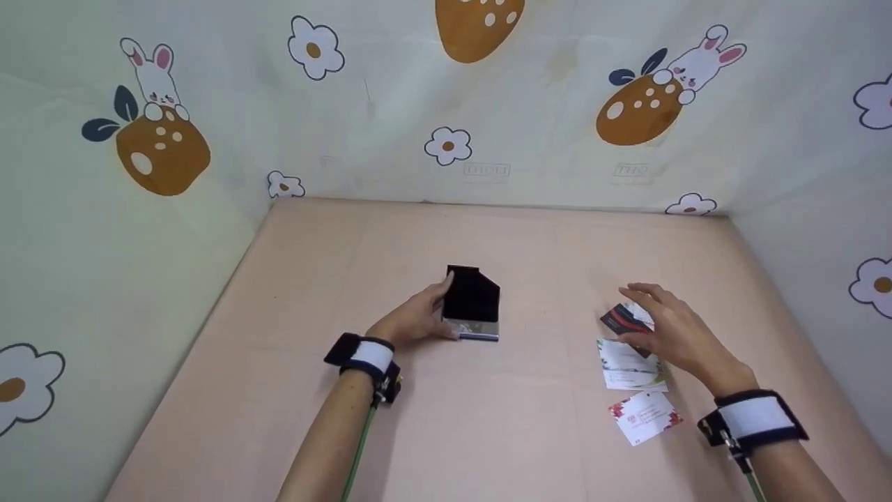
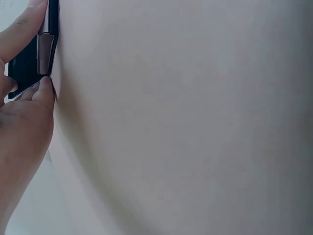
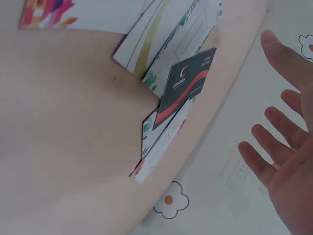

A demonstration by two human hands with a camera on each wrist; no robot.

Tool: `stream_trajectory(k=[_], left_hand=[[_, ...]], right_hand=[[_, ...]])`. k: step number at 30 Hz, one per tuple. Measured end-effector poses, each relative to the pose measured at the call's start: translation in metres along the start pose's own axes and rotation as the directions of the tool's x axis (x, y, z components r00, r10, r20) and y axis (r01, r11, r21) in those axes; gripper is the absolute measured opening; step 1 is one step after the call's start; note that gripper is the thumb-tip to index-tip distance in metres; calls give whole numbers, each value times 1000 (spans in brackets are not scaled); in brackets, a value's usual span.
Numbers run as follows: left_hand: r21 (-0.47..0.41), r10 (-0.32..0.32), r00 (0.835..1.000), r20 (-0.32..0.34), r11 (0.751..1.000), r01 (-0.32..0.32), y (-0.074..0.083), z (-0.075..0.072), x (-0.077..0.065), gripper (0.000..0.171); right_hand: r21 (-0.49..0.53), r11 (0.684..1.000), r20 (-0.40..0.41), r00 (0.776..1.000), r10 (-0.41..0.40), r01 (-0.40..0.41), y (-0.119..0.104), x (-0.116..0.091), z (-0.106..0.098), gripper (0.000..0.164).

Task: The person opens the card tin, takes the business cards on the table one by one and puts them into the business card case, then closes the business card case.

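Your left hand (image 1: 414, 319) is clamped on the side of an open black-and-silver card case (image 1: 472, 298), fingers and thumb at its edge. Your right hand (image 1: 669, 329), bare, fingers and thumb spread apart, hovers over the business cards. Beneath it: black card with red wave (image 3: 185, 83), a "C" logo and "COMPAN" legible, finer print too small. Just nearer you than that hand: white card with green leaf trim (image 1: 631, 369); beyond, nearer still, white card with red-leaf corners (image 1: 645, 418), text unreadable. Under both hands, pinkish tabletop (image 1: 516, 418).
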State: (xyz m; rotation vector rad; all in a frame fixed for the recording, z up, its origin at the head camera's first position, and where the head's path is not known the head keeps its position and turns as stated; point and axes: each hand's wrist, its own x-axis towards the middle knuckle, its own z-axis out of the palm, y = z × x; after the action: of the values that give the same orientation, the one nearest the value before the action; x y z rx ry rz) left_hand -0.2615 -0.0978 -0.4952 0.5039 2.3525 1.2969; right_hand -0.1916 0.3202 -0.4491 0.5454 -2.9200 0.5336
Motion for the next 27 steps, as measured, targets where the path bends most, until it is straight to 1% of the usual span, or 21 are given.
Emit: stream_trajectory(k=[3, 7, 12, 17, 22, 27], left_hand=[[30, -13, 1000, -6, 999, 13, -1, 1, 0, 111], [54, -13, 1000, -9, 998, 13, -1, 1, 1, 111], [69, -18, 1000, -17, 997, 20, 0, 0, 0, 111], [61, -16, 1000, -16, 998, 16, 1, 0, -1, 110], [56, -17, 1000, -18, 998, 18, 1, 1, -1, 110], [47, -15, 1000, -15, 999, 16, 1, 0, -2, 110]], right_hand=[[17, 999, 22, 999, 41, -41, 7, -5, 1, 77], [32, 995, 41, 995, 89, -90, 17, -11, 3, 78], [51, 988, 71, 987, 145, -149, 31, -11, 2, 77], [63, 976, 111, 973, 203, -210, 43, -11, -2, 80], [67, 971, 135, 967, 217, -228, 52, -12, -4, 80], [86, 958, 172, 951, 256, -273, 60, -8, -3, 81]])
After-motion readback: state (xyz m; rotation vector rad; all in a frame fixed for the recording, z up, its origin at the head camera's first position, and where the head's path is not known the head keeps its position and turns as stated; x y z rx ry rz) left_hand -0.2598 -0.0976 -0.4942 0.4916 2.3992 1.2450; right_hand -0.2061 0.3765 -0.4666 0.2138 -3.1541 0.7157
